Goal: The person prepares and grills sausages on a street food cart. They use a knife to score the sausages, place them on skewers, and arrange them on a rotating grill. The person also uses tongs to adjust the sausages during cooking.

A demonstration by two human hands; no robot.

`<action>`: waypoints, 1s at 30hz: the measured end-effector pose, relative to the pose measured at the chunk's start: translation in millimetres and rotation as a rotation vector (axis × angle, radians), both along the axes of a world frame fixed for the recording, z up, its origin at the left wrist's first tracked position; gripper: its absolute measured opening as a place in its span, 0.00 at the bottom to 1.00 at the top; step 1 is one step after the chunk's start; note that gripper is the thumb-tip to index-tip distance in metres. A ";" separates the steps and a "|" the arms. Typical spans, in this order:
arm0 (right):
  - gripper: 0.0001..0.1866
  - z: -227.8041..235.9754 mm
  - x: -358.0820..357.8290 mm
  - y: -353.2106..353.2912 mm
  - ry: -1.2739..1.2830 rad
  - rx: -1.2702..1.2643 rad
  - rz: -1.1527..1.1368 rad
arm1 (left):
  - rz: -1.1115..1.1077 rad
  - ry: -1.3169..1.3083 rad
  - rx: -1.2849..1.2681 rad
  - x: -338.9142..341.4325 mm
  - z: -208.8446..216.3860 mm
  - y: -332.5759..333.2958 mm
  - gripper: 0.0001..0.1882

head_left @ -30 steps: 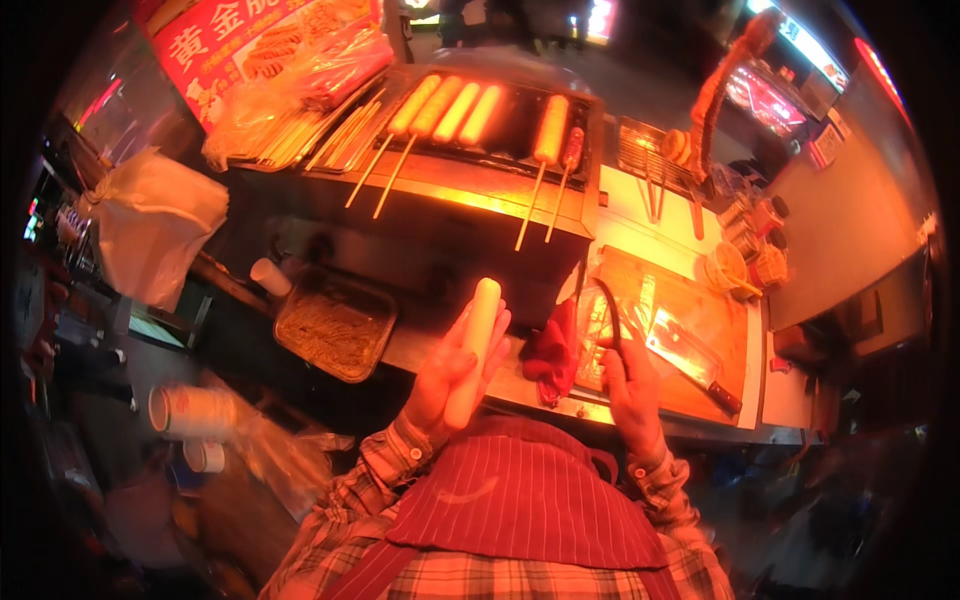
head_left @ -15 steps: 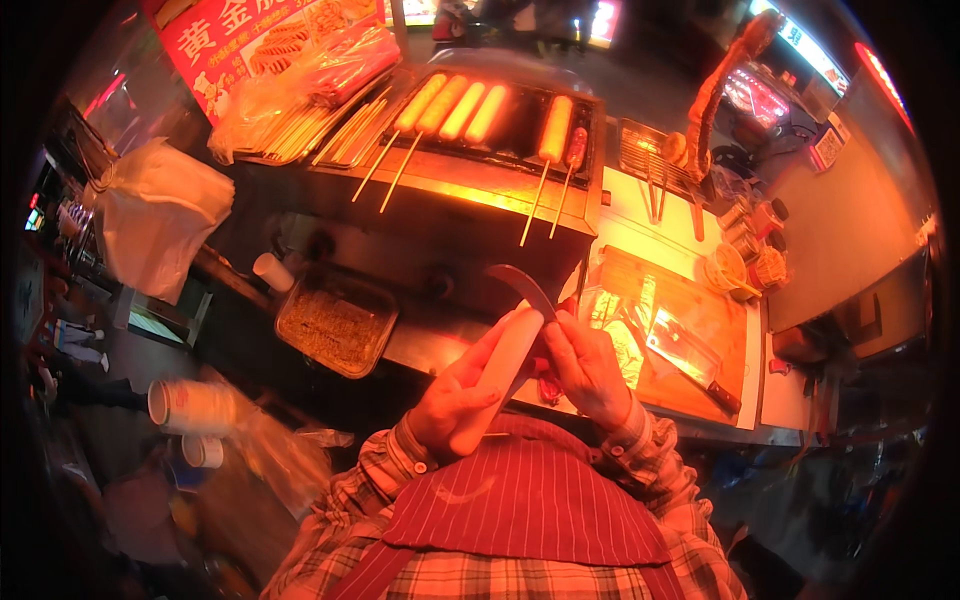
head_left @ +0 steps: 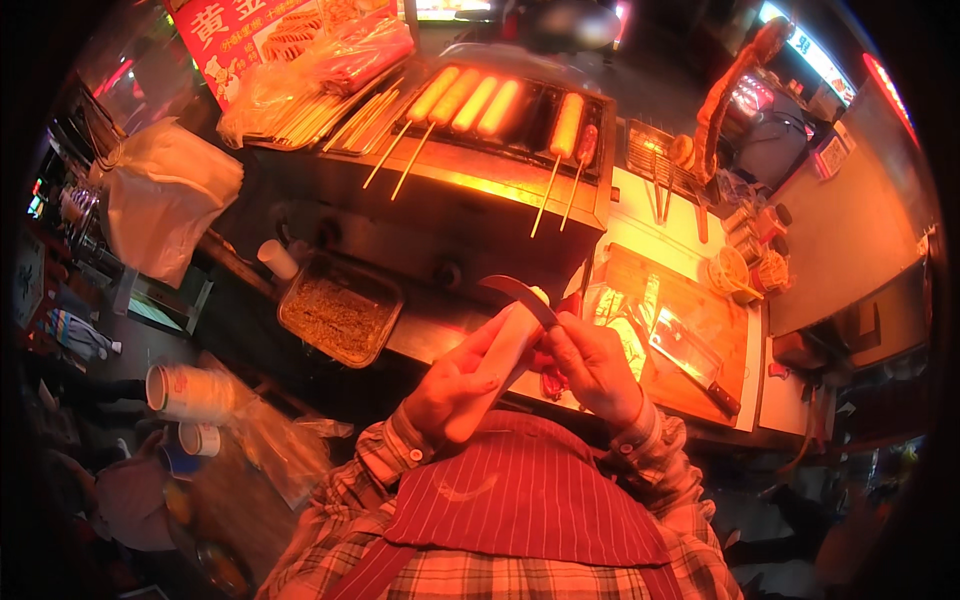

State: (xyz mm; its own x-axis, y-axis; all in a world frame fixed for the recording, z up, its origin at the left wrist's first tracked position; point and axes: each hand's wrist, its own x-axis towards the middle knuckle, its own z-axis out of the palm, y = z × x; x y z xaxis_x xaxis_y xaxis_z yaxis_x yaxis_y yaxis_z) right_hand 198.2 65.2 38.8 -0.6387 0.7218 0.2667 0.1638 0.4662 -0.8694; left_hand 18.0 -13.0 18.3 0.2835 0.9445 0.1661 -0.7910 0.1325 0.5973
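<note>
In front of my apron, my left hand [head_left: 447, 388] is closed around a long, pale sausage [head_left: 494, 372], which is held at a slant with its upper end pointing away from me. My right hand [head_left: 598, 372] grips a small knife with a curved blade [head_left: 518, 291]. The blade lies across the sausage's upper end, its tip pointing left. The knife's handle is mostly hidden inside my right fingers, which are close against the sausage's top. Whether the edge has cut in, I cannot tell.
Beyond my hands, a grill [head_left: 600, 190] carries several skewered sausages [head_left: 564, 127]. Bundled wooden skewers [head_left: 300, 118] lie at its left. On the right, a cleaver [head_left: 690, 355] rests on a cutting board [head_left: 712, 310]. A crumb-filled tray [head_left: 393, 300] stands left of my hands; a hanging plastic bag [head_left: 170, 195] is farther left.
The knife's blade sits slightly lower and farther left against the sausage's end. Both hands keep their grips. The whole view has shifted a little.
</note>
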 end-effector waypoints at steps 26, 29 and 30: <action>0.09 -12.4 -11.4 -32.9 -0.061 0.001 0.036 | 0.046 -0.013 -0.122 -0.3 -5.3 -14.9 0.44; 0.12 -16.6 -13.4 -34.9 -0.037 0.045 0.047 | 0.035 -0.002 -0.135 -2.9 -6.7 -17.4 0.44; 0.12 -17.0 -13.4 -33.7 -0.043 0.045 0.045 | 0.036 -0.038 -0.126 -3.6 -9.7 -17.5 0.42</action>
